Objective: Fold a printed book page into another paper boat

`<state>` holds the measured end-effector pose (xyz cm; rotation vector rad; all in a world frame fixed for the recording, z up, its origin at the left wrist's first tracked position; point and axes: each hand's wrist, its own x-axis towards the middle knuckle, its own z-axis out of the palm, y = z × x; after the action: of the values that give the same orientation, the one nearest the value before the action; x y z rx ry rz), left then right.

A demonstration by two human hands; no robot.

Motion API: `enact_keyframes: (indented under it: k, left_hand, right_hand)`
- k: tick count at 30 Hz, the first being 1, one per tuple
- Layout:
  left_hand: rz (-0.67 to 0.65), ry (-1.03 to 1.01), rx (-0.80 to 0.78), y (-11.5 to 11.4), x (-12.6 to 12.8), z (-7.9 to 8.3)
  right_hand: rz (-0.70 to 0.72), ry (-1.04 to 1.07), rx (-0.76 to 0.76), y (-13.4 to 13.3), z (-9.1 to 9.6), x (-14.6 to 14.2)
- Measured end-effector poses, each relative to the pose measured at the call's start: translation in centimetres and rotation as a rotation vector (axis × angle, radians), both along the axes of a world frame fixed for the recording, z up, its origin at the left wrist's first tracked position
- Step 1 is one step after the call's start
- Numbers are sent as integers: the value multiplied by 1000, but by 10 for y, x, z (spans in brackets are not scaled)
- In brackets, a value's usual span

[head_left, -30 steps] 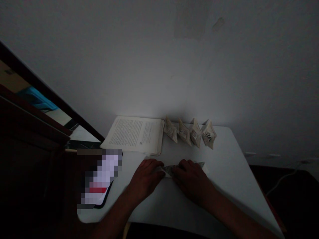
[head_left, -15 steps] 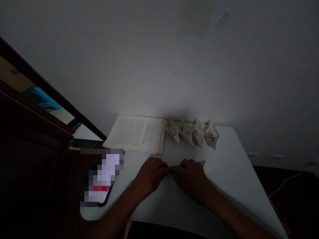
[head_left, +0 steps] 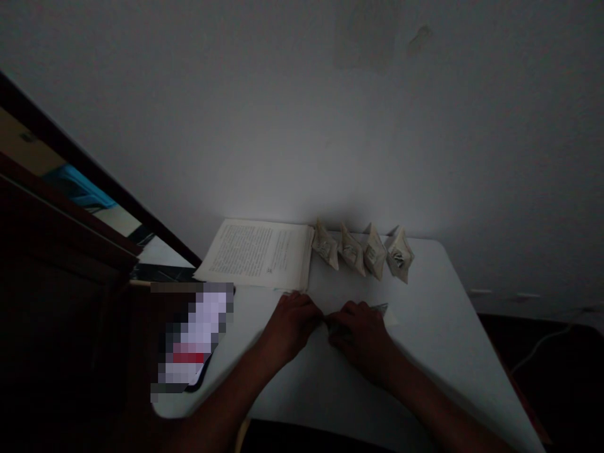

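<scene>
My left hand (head_left: 293, 324) and my right hand (head_left: 357, 333) meet over the white table (head_left: 302, 390), fingers bent and fingertips close together. Between them they pinch a small folded piece of paper (head_left: 381, 308); most of it is hidden, with one printed tip showing past my right hand. Beyond the hands, several folded paper boats (head_left: 376, 253) made of printed pages stand in a row near the wall. To their left lies a stack of printed pages (head_left: 257, 255).
A phone (head_left: 201, 340), its screen blurred out, lies at the table's left side. The wall (head_left: 302, 138) rises behind the table. A dark slanted frame (head_left: 104, 173) stands at the left, and a pale cable (head_left: 542, 343) hangs at the right.
My left hand has shifted slightly right and its fingers have curled more at the paper. My right fingers have moved a little; the boats and pages stay put.
</scene>
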<state>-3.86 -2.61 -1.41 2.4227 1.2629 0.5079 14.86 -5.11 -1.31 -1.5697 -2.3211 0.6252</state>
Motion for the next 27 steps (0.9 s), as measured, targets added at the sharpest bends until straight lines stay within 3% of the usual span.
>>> enact_keyframes:
  k: [13,20,27]
  left_hand:
    - [154,-26,-102,5,6,-2]
    - [136,35,-22,0,3,-7]
    - [201,36,3,-7,-7,-8]
  right_hand:
    - [0,14,49,-2,-6,1]
    - [55,-22,68,-2,-2,2]
    - [41,-23,42,-2,2,0]
